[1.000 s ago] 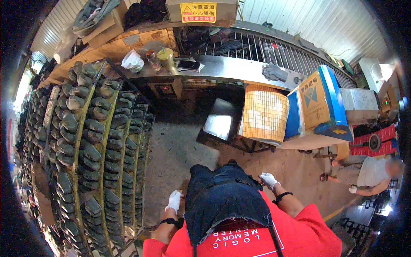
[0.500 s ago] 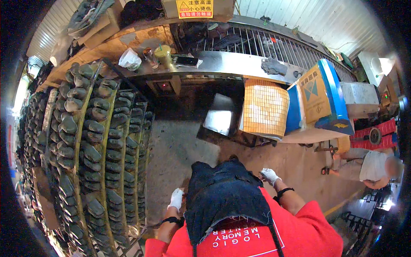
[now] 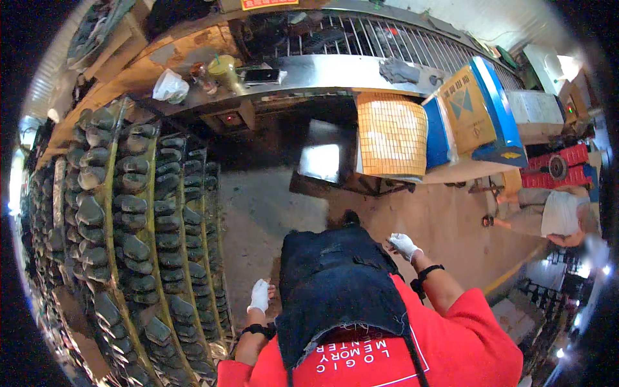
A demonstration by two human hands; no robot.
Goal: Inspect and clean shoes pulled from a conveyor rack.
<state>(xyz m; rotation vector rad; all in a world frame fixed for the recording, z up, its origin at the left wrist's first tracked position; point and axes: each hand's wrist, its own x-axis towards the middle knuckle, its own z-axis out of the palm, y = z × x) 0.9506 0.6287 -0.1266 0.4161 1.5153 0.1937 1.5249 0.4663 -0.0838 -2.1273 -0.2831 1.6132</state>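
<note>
The rack (image 3: pixel 109 226) served as the reference position. It carried dark shoe-shaped pieces (image 3: pixel 91 211) in stacked rows, probably spaced so that each could be taken singly. My left hand (image 3: pixel 260 295) was to the right of the rack, apart from it; its fingers were loosely curled, with no item visible in them. My right hand (image 3: pixel 404 246) was farther right of the rack, beyond my dark apron (image 3: pixel 342 277); its fingers were half extended, and no held item showed. I could not tell whether its thumb met a fingertip. Fingertips projected bare from the white gloves (image 3: pixel 259 298), presumably for better feel. Ahead and right of the rack ran the metal counter (image 3: pixel 322 69); well right of the rack, a tiled mat (image 3: pixel 391 135) lay beside a carton (image 3: pixel 469 106), likely as a protective covering.
</note>
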